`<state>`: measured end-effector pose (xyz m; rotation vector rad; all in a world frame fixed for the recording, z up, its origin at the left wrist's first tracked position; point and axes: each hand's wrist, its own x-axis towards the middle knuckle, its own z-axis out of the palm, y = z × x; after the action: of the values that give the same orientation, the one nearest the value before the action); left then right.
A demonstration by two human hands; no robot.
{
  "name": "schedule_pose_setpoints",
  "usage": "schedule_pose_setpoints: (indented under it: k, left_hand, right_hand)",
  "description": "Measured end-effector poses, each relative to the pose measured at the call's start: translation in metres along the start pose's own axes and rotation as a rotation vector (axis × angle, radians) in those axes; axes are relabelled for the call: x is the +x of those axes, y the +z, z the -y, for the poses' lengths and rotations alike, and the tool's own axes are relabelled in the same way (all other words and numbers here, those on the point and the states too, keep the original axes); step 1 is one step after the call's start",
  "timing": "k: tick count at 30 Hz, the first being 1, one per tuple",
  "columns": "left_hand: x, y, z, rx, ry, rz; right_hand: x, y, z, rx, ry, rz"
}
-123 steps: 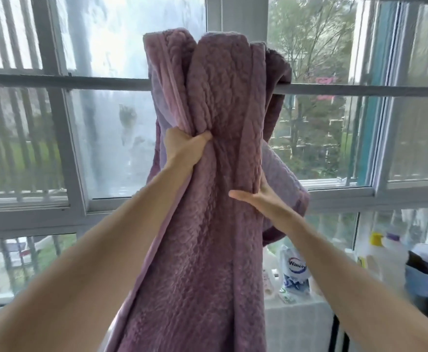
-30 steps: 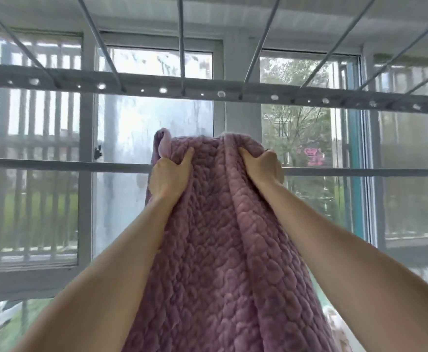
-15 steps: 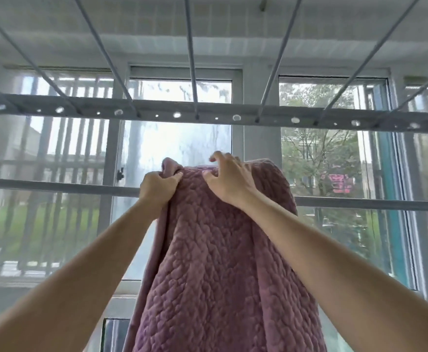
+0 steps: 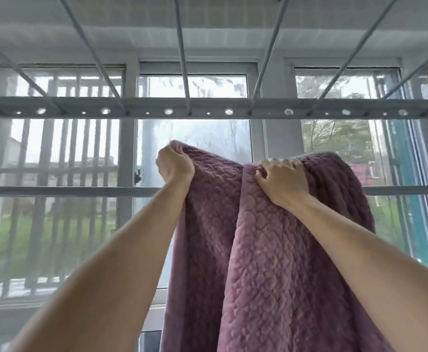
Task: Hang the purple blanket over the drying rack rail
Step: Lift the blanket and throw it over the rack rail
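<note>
A person's two bare arms reach up from the bottom of the view toward a window, holding a purple blanket (image 4: 271, 250) by its top edge; the left hand (image 4: 174, 166) is closed in a fist, its fingers (image 4: 176, 153) curled round a bunched corner of the fabric at the blanket's upper left; the right hand (image 4: 282, 180) grips the top edge further right, its fingers (image 4: 281, 163) hooked over and clamped on the cloth. The blanket is quilted with a bumpy, scale-like texture; it hangs down in long folds between and below the arms to the bottom of the view, with a rounded hump of fabric rising to the right of the right hand.

Above the hands runs the drying rack (image 4: 207, 107): a grey horizontal bar pierced with round holes, from which several thin grey rails (image 4: 182, 47) stretch overhead toward the camera; the blanket's top edge is below this bar and apart from it. A lower grey horizontal bar (image 4: 55, 191) crosses the window at about wrist height and passes behind the blanket; whether the fabric touches it cannot be told. Beyond the glass are vertical railings (image 4: 63, 174) on the left and green trees (image 4: 334, 138) on the right.
</note>
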<state>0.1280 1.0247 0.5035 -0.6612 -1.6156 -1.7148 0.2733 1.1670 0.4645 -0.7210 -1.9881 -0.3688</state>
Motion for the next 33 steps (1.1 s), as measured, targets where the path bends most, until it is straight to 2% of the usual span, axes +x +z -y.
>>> schedule_pose_setpoints:
  k: [3,5,8,10,12,14,15,17,21,24,28,33]
  left_hand:
    - [0.02,-0.01,0.025,-0.003,0.052,-0.015]
    - [0.029,-0.016,0.048,0.063,0.041,0.068]
    - [0.044,-0.031,0.086,0.489,0.056,0.21]
    - [0.046,-0.039,0.095,0.689,0.286,0.26]
    - [0.036,-0.036,0.092,0.648,0.576,0.467]
    - [0.019,-0.025,0.089,0.649,0.699,0.701]
    - [0.014,-0.018,0.088,0.676,0.718,0.734]
    - [0.008,-0.009,0.086,0.671,0.763,0.682]
    - [-0.001,0.003,0.071,0.394,0.749,0.627]
    - [-0.007,0.017,0.055,0.317,0.798,0.543]
    - [-0.007,0.027,0.033,0.181,0.708,0.431]
    - [-0.007,0.03,0.016,0.067,0.492,0.397]
  right_hand:
    - [0.004,0.012,0.014,-0.038,0.079,0.008]
    - [0.007,0.018,0.033,-0.042,0.118,0.054]
    - [0.006,0.027,0.066,-0.01,0.145,0.183]
    - [0.004,0.028,0.082,-0.014,0.103,0.209]
    - [0.003,0.027,0.094,-0.049,0.078,0.183]
    - [0.006,0.025,0.102,-0.064,0.053,0.12]
    - [0.007,0.023,0.105,-0.051,0.034,0.079]
    - [0.006,0.016,0.103,0.01,0.013,0.004]
    - [0.001,0.003,0.08,0.027,-0.01,-0.133]
    - [-0.001,0.002,0.057,-0.022,-0.032,-0.274]
    - [0.008,0.004,0.031,-0.076,0.032,-0.341]
    - [0.021,0.005,0.023,0.007,0.097,-0.355]
